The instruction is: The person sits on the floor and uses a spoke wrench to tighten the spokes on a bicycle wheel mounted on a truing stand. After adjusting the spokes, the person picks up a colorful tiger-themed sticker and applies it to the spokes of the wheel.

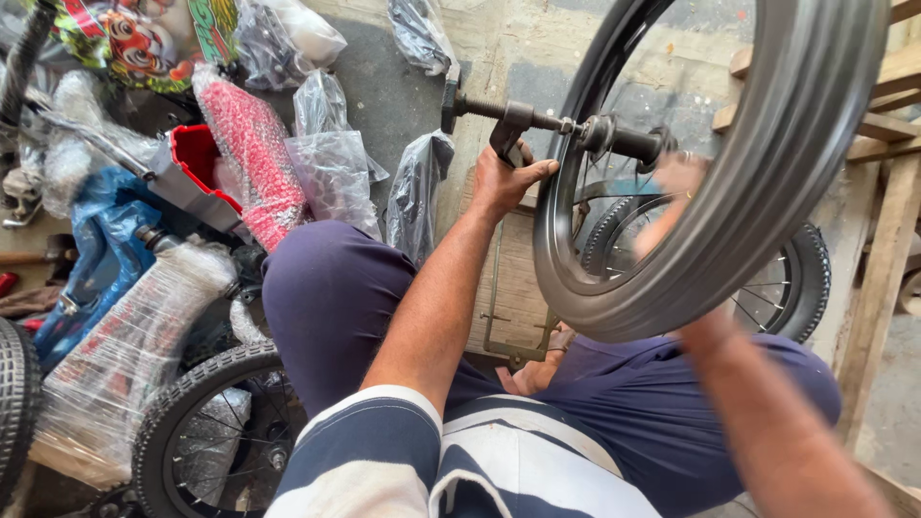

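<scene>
You wear a short-sleeved shirt (pixel 451 460) with broad navy and white stripes, at six o'clock. Your trousers (pixel 336 307) are dark navy, plain. Both forearms are bare, no watch or gloves.

You sit facing a rough, patchy concrete wall (pixel 499 58) in daylight; a bare wooden frame (pixel 887 240) stands at your right, over grey concrete floor (pixel 897 403).
</scene>
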